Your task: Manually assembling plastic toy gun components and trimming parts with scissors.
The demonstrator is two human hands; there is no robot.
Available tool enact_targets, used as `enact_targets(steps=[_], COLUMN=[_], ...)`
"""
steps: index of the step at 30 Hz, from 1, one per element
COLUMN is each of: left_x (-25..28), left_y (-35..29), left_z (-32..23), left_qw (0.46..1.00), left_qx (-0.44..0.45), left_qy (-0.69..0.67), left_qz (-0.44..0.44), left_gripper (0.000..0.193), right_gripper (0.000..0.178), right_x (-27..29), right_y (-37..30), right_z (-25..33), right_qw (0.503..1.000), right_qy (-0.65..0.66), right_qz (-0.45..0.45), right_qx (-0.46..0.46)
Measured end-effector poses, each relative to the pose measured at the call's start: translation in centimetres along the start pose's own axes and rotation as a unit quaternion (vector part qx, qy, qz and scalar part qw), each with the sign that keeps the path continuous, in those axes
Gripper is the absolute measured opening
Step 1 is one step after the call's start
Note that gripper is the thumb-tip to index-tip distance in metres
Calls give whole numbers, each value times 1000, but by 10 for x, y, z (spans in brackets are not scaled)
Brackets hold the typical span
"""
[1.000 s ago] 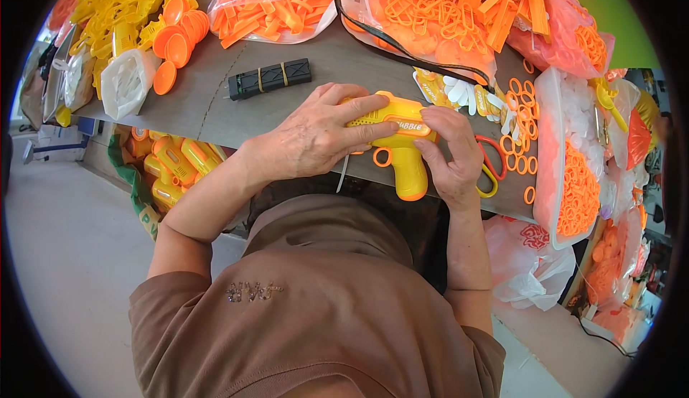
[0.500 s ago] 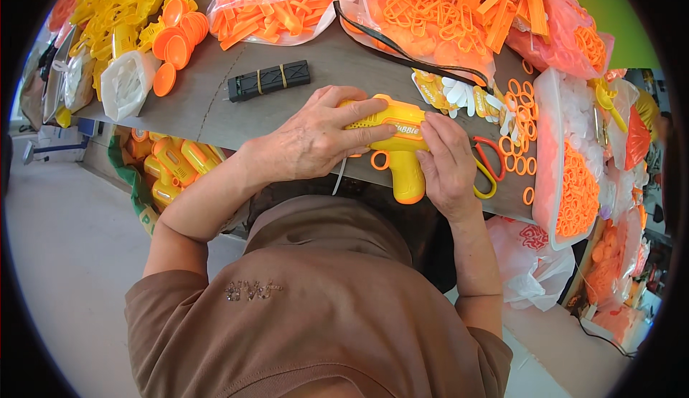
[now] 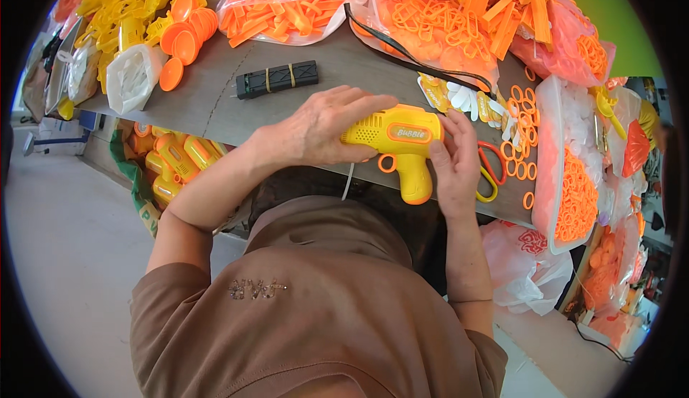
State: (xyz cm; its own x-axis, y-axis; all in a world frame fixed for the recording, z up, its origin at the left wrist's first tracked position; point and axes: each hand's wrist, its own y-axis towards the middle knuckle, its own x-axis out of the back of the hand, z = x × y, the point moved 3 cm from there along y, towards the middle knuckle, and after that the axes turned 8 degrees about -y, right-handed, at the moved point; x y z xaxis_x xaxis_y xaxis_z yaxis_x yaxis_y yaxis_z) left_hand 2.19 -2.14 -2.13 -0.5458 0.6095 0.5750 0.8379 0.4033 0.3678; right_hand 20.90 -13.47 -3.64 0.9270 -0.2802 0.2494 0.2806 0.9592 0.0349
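Note:
A yellow toy bubble gun (image 3: 410, 155) with an orange trigger ring and an orange-framed label is held over the front edge of the grey table, handle pointing toward me. My left hand (image 3: 324, 129) grips its front end, fingers over the top and thumb beneath. At the rear end, my right hand (image 3: 457, 157) has its fingers and thumb bent around the gun's back. Just right of that hand lie scissors (image 3: 491, 172) with red and yellow handles, partly hidden by it. Beyond the gun rests a black stick-like block (image 3: 277, 79) with a tan band around it.
Orange rings (image 3: 522, 122) lie scattered at the right, beside a white bin (image 3: 547, 175) of rings and clear parts. Bags of orange parts (image 3: 287, 10) and yellow pieces (image 3: 115, 10) line the far side. A sack of yellow-orange shells (image 3: 176, 157) stands below left; a plastic bag (image 3: 527, 265) hangs right.
The fingers of both hands have drawn back off the gun's side, leaving its label uncovered. The gun has shifted slightly right; the view has moved a little too.

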Motion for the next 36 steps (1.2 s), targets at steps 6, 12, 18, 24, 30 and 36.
enact_targets(steps=[6,12,18,24,30,36], left_x=[-8,0,-4,30,87,85], left_y=[-15,-25,-69,-137,-318,-503], left_z=[-22,-40,-38,-35,8,116], left_qw=[989,971,959,848,643,555], left_qx=[-90,101,200,420,389,489], left_qy=[47,-211,-182,-321,-413,150], left_qz=[-111,58,77,37,-514,-656], left_gripper=[74,79,58,62,55,80], right_gripper=[53,70,64,62,50,40], right_x=[7,-18,-63,-117,-91,-92], right_y=[3,-28,-36,-35,-28,-32], right_z=[22,51,41,31,32,30], right_qw=[996,943,932,922,931,926], right_qy=[38,-210,-189,-154,-116,-141], right_qz=[71,145,213,261,295,289], right_qx=[-26,214,227,243,182,199])
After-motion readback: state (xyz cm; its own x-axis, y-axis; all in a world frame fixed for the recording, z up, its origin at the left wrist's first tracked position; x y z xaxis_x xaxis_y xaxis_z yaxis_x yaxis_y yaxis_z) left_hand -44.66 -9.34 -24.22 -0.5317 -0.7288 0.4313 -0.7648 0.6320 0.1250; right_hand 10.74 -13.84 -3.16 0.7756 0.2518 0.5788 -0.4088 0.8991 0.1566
